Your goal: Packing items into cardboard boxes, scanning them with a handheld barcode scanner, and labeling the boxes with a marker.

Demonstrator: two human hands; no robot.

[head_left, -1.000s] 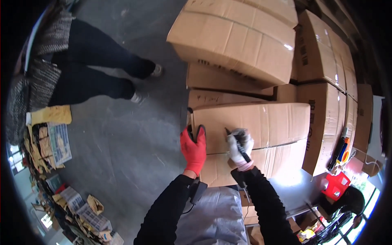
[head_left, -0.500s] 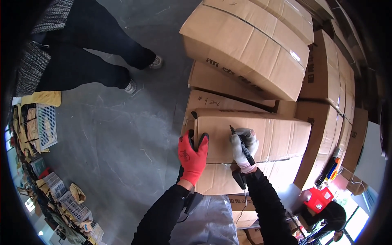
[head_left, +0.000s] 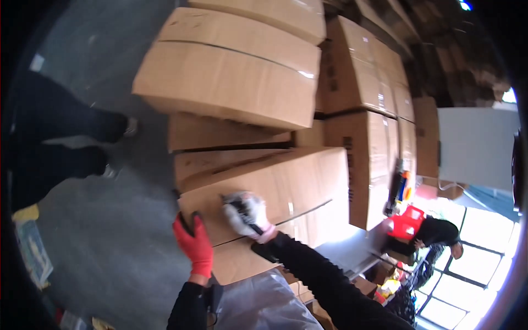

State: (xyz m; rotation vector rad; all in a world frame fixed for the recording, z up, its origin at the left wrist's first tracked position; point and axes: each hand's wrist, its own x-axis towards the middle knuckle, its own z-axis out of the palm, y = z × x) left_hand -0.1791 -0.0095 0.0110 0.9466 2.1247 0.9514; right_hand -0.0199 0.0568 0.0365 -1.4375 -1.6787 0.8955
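Note:
My left hand [head_left: 193,246], in a red glove with black fingertips, grips the left edge of a cardboard box [head_left: 300,187], its thumb over the top and its fingers down the side. My right hand [head_left: 247,212], in a white glove, is closed around a black marker pen [head_left: 246,219] over the left part of the box top. Motion smears this hand, and I cannot tell whether the pen's tip touches the cardboard. A dark seam crosses the box's upper face.
A big carton [head_left: 236,71] rests at an angle beyond my box, over other cartons. More cartons [head_left: 360,159] are stacked to the right, with tools [head_left: 404,187] beside them. One person's dark-trousered legs [head_left: 66,126] stand at left; another person [head_left: 440,236] is by a red container [head_left: 407,221].
My view has swung to the right, so the boxes and both hands appear further left. The left hand stays at the box edge and the right hand keeps the marker pen.

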